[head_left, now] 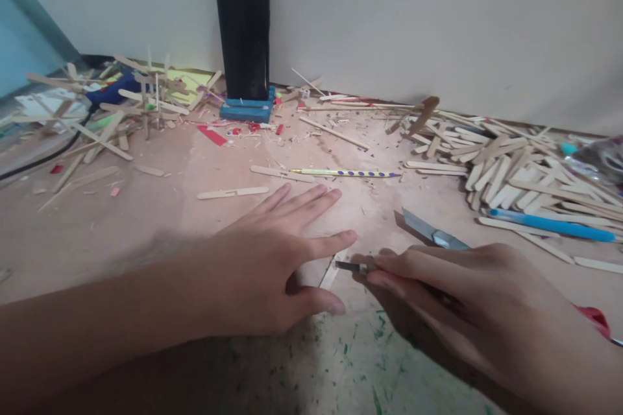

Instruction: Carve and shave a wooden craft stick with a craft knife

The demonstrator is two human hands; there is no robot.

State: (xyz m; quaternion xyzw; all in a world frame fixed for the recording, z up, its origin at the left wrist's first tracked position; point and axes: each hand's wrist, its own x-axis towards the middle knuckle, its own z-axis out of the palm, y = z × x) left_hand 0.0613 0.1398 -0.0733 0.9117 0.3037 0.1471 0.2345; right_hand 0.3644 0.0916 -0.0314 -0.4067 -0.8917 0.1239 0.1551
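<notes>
- Head cam view: the left hand (pixel 287 253) is lying spread wide, palm down and gripping nothing, on the tabletop (pixel 150 214).
- A thin wooden stick (pixel 329 277) is sitting between that hand's thumb and index finger; can't tell from here how firmly it's being pinned.
- The right hand (pixel 467 292) is pinching a small craft knife (pixel 351 266), and its tip is meeting that stick or hovering right over it, hard to say.
- A wider cutter blade (pixel 428 229) is lying just past the right knuckles, the rest hidden by the hand.
- Beyond the right hand, a blue pen (pixel 549 224) is resting along a messy pile of sticks (pixel 516 175).
- A purple-spotted pencil (pixel 345 173) is lying just ahead of the left fingertips.
- Well past them, a black phone (pixel 243 32) is standing in a blue holder (pixel 246 111).
</notes>
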